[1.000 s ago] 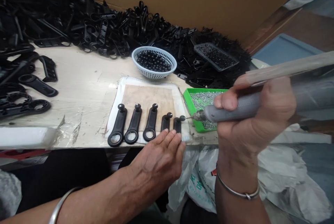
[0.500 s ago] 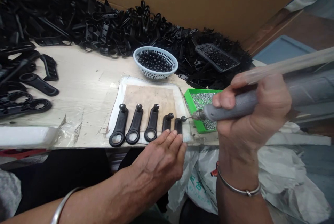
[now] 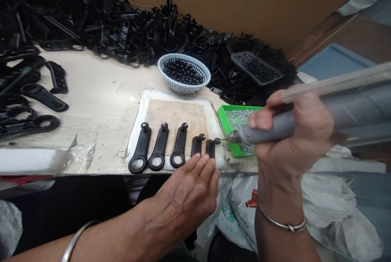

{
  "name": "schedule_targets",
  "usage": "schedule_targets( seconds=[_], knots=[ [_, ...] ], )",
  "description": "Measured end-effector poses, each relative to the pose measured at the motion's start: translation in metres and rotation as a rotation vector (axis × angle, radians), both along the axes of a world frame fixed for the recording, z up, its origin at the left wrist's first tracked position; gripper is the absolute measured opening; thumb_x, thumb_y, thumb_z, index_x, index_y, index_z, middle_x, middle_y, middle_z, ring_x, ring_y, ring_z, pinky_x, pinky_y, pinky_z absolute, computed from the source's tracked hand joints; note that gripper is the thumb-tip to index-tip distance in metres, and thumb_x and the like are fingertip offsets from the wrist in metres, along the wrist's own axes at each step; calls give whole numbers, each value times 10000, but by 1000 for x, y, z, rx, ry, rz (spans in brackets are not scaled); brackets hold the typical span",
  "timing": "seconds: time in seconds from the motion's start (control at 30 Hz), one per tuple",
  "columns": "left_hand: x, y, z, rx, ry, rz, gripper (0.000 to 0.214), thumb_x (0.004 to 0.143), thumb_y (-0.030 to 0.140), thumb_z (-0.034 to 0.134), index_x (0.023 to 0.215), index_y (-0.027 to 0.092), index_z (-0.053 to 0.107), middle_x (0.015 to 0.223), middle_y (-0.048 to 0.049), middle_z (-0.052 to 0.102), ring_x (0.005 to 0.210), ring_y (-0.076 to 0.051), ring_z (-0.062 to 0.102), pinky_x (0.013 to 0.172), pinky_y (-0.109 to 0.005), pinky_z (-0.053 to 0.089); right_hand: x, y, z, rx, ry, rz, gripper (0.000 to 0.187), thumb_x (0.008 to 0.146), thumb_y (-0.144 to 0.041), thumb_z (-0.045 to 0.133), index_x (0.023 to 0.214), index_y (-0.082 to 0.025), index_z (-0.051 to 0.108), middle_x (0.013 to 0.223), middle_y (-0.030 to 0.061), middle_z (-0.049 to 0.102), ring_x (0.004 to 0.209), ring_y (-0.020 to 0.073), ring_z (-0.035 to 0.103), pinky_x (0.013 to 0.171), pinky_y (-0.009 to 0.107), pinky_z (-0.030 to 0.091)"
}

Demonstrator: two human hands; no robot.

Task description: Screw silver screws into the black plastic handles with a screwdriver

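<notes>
Several black plastic handles with ring ends lie in a row on a brown mat, each topped by a small black ball. My left hand lies flat, its fingertips pressing the ring ends of the two rightmost handles. My right hand grips a grey powered screwdriver; its tip touches the ball on the rightmost handle. The leftmost handle lies untouched.
A green tray of silver screws sits right of the mat. Behind are a white basket of black balls, a dark tray of small parts and a big heap of black handles. White plastic bags hang below the table edge.
The view shifted slightly. Both hands hold the same pose, with the screwdriver tip staying at the rightmost handle's ball.
</notes>
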State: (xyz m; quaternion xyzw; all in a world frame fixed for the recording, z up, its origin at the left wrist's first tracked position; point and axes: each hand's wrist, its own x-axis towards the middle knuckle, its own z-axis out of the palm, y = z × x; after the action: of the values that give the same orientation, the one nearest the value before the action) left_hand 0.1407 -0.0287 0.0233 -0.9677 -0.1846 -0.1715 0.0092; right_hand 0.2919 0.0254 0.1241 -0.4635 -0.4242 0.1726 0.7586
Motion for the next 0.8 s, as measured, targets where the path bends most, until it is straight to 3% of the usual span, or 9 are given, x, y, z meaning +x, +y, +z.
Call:
schedule_targets(
  seconds=[0.33,0.43,0.5,0.57,0.63,0.7,0.8],
  knots=[
    [-1,0,-4,-78,-28,8,445,912,119,428,1354,88,465,1425,-151,463,1311,-268,453,1154,-410,335,5,-2,9,55,-23,22,117,745,-288,613,696,-183,594,689,1,511,406,94,393,373,295,324],
    [-1,6,4,-134,-86,-21,393,909,89,439,1296,90,503,1357,-140,522,1265,-250,492,1119,-417,375,11,-4,14,90,-43,40,137,776,-295,595,693,-187,607,686,-4,510,403,88,390,365,283,319],
    [-3,11,16,-213,-170,-34,309,915,79,451,1203,99,559,1233,-109,602,1138,-225,572,1008,-390,461,14,-6,16,87,-33,39,123,756,-297,627,697,-190,615,697,-4,517,412,85,394,368,279,332],
    [-6,16,29,-326,-296,31,214,928,96,466,1081,127,612,1060,-59,667,931,-188,633,810,-328,509,16,-9,18,88,-8,45,146,738,-329,650,702,-191,617,707,-4,525,415,83,389,366,276,338],
    [-8,20,41,-437,-412,162,169,945,162,485,996,138,645,914,-36,691,749,-167,639,631,-289,463,16,-13,20,109,26,83,167,744,-349,652,719,-187,619,709,-8,533,414,80,384,370,269,341],
    [-9,23,50,-547,-493,289,157,927,229,550,939,134,675,807,-32,696,653,-167,629,552,-279,404,13,-17,23,132,19,113,156,758,-334,647,731,-182,624,708,-8,540,418,83,385,374,267,346],
    [-7,27,54,-774,-549,359,134,870,260,646,909,148,710,660,-4,668,567,-146,595,541,-264,380,4,-21,29,145,-3,99,129,772,-306,625,719,-189,632,699,-1,538,406,91,358,348,285,309]
  ],
)
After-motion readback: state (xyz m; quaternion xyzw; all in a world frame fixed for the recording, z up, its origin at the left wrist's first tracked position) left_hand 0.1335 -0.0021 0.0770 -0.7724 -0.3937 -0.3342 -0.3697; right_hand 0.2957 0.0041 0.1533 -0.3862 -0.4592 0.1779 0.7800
